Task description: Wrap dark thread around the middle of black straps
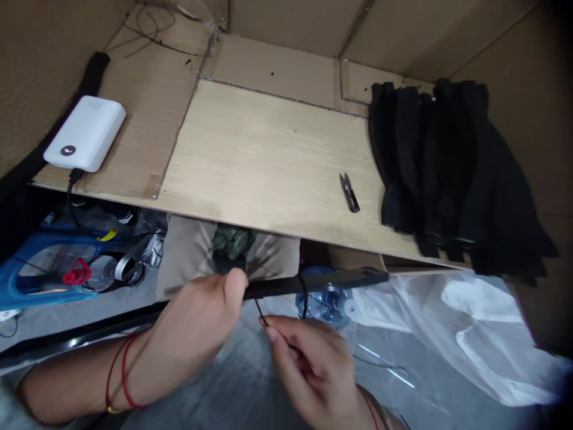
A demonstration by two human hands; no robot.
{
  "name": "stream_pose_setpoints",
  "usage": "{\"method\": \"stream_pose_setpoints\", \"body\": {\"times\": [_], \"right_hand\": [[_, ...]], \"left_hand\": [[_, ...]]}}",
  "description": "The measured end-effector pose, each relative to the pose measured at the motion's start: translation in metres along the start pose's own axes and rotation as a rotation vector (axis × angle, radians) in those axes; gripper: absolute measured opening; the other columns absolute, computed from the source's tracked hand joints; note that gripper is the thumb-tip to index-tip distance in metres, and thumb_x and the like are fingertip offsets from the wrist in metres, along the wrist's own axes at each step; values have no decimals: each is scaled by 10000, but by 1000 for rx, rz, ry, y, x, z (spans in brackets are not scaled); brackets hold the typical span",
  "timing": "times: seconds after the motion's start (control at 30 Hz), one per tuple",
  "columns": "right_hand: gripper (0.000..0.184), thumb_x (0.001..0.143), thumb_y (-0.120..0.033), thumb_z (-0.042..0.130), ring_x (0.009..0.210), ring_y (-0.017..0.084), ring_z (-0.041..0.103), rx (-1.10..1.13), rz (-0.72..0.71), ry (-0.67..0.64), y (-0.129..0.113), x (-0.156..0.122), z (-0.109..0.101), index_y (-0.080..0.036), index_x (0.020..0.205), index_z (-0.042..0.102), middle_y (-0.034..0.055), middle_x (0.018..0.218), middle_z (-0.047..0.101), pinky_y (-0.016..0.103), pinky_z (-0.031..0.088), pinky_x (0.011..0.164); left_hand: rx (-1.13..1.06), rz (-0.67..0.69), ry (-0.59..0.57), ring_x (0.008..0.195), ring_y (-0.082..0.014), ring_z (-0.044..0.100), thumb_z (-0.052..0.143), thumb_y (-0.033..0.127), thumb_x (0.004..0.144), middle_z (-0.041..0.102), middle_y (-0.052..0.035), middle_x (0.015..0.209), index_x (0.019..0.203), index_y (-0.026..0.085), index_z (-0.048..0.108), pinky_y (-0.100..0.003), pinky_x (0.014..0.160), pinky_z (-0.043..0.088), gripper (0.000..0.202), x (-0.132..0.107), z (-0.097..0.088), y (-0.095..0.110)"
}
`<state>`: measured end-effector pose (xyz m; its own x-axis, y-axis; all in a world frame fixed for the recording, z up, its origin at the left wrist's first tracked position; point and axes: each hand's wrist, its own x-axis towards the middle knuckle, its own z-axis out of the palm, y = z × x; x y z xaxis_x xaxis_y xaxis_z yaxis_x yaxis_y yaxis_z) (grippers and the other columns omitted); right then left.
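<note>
Nearest to me, at the bottom of the frame, my left hand [197, 322] is clenched around one end of a flat black strip [313, 283], with the thumb pressed on top. The strip goes out to the right, almost level. Two thin red threads [123, 376] are tied on that wrist. My right hand [308, 370], at lower center, pinches a thin black wire [262, 315] between thumb and fingers. A loop of this wire seems to pass around the strip, but I cannot see the contact exactly.

Just behind the hands, at center, are the khaki trousers [188, 257] of my lap. A clear plastic bottle [326, 301] with a blue tint lies behind the strip, and a white plastic bag [452, 340] spreads on the right. At the left edge there is a blue container [45, 269] with a red cord [77, 272] near it.

Farther away, a pale wood-pattern board [250, 155] carries small thread snips [350, 192] at center right and a pile of similar black strips [447, 167] beside them. At upper left of the frame sits a white power bank [85, 134] with a black cable [74, 185] going down over the board edge.
</note>
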<state>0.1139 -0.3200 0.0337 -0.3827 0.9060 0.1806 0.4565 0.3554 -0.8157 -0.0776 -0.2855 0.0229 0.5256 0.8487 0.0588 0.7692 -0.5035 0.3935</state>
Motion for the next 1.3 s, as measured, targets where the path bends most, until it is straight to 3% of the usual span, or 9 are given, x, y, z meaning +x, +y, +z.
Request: {"method": "stream_pose_setpoints", "body": {"times": [0.1,0.17,0.53,0.6,0.67,0.77,0.87,0.97,1.3], "right_hand": [[236,860,-30,541,457,105,546,-26,-44,114,-4,-11,8,-156,1044,619,-30,565,605,241,458,514],[259,847,-19,540,456,112,549,-30,-30,164,-3,-17,14,-157,1050,625,-21,564,616,251,475,511],[262,855,-43,556,414,97,539,-37,90,285,-1,-28,27,-210,1040,637,-65,530,552,215,441,448],[239,853,-55,571,399,86,508,-54,114,304,1,-29,26,-218,1013,644,-67,534,563,203,411,427],[180,853,-81,588,396,79,480,-57,133,316,5,-28,25,-219,948,656,-61,540,581,195,375,409],[115,876,-145,595,396,74,444,17,227,279,11,-22,25,-199,808,671,-52,510,567,191,326,395],[205,899,-217,584,402,78,426,161,369,241,17,-13,27,-175,725,683,-37,480,554,190,305,392],[231,898,-255,584,419,84,421,279,442,242,21,-7,30,-164,727,710,-17,504,588,194,298,399],[255,867,-335,619,450,88,370,382,516,358,31,-6,42,-157,706,706,-17,494,530,207,289,427]], "left_hand": [[115,109,264,477,-223,626,362,-1,888,626,-55,600,852,169,443,-325,408,515,192,-3,-5,9],[123,151,357,490,-213,627,363,13,908,623,-48,604,838,176,437,-313,415,517,192,-2,-6,12],[98,285,398,509,-217,632,331,29,943,622,-39,596,882,146,470,-298,421,461,193,2,-6,13],[16,276,316,537,-214,644,327,41,949,642,-42,638,913,155,458,-302,453,477,177,0,-7,14],[-139,207,144,571,-203,658,343,110,979,665,-39,700,978,167,443,-292,485,488,115,-2,-9,13],[-380,-24,-194,654,-198,678,396,263,1002,667,-11,750,1115,199,415,-279,544,492,131,0,-11,6],[-629,-212,-399,655,-179,643,435,339,982,621,22,714,1154,224,392,-265,565,471,211,9,-8,-3],[-903,-298,-470,576,-136,565,461,349,959,577,47,679,1116,226,367,-219,495,400,220,18,0,-10],[-1428,-384,-654,469,-43,355,516,441,942,486,99,635,1020,226,318,-157,432,255,302,30,16,-21]]}}
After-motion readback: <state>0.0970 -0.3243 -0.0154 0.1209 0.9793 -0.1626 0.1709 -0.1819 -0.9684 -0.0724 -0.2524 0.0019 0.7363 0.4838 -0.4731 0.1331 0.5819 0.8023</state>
